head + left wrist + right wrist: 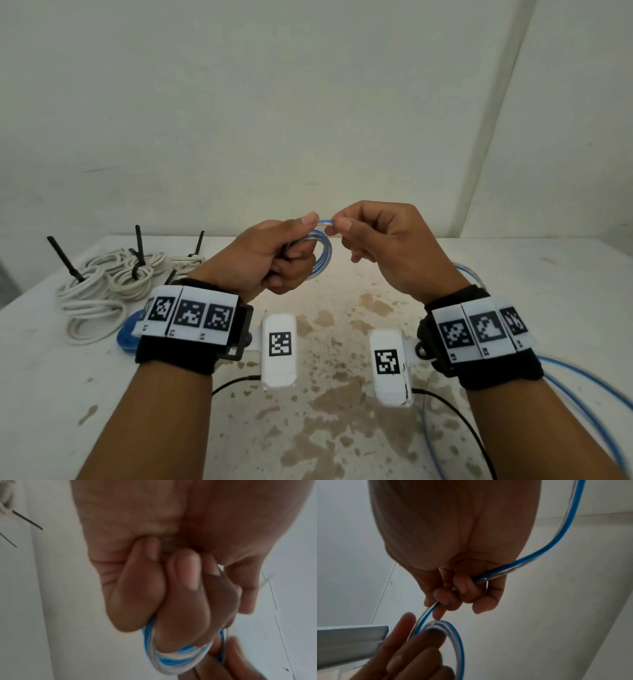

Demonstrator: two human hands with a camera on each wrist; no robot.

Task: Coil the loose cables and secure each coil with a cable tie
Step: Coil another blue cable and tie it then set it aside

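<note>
A blue and clear cable [322, 255] forms a small coil held above the table. My left hand [274, 253] grips that coil, fingers curled round its loops [173, 655]. My right hand [373, 240] pinches the strand that leads off the top of the coil [426, 614]; the cable runs through the palm [496, 573] and trails off to the right [589, 387]. Both hands are close together, thumbs almost touching.
Several white cable coils [113, 284] bound with black cable ties [138, 253] lie at the back left of the stained white table [329, 411]. A blue coil [128, 330] peeks out behind my left wrist. Loose blue cable lies along the right side.
</note>
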